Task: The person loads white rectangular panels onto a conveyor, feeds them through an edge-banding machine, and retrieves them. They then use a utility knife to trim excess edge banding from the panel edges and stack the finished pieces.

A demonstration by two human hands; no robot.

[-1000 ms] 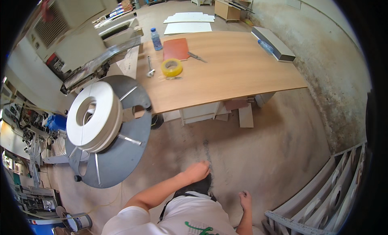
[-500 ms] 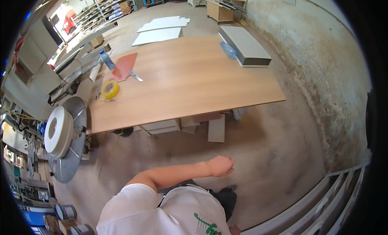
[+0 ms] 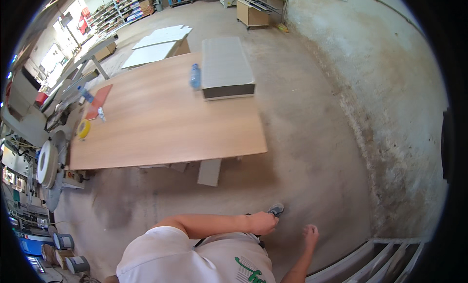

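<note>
My left hand [image 3: 264, 223] is curled into a loose fist in front of my waist, its forearm crossing my white shirt [image 3: 195, 258]. No object shows in it. A grey shoe [image 3: 276, 209] appears just beyond its knuckles. At the lower right my right hand [image 3: 310, 231] is raised over the floor, fingers loosely bent and slightly apart, holding nothing visible. Both hands are away from the wood-topped table [image 3: 165, 132] ahead. On that table lie a long grey-topped box [image 3: 227, 64], a clear blue plastic bottle [image 3: 195, 77] and a yellow tape roll [image 3: 83, 129].
A red sheet [image 3: 99, 102] and a second bottle [image 3: 85, 94] are at the table's left. White panels [image 3: 156, 44] are stacked behind it. A worn wall [image 3: 370, 78] runs along the right, with white slatted bars [image 3: 385, 261] near me. A round white machine part [image 3: 47, 163] stands left.
The view has shifted right, so the table and its box now sit further left. My right hand has come into sight. My left hand is lower, still curled.
</note>
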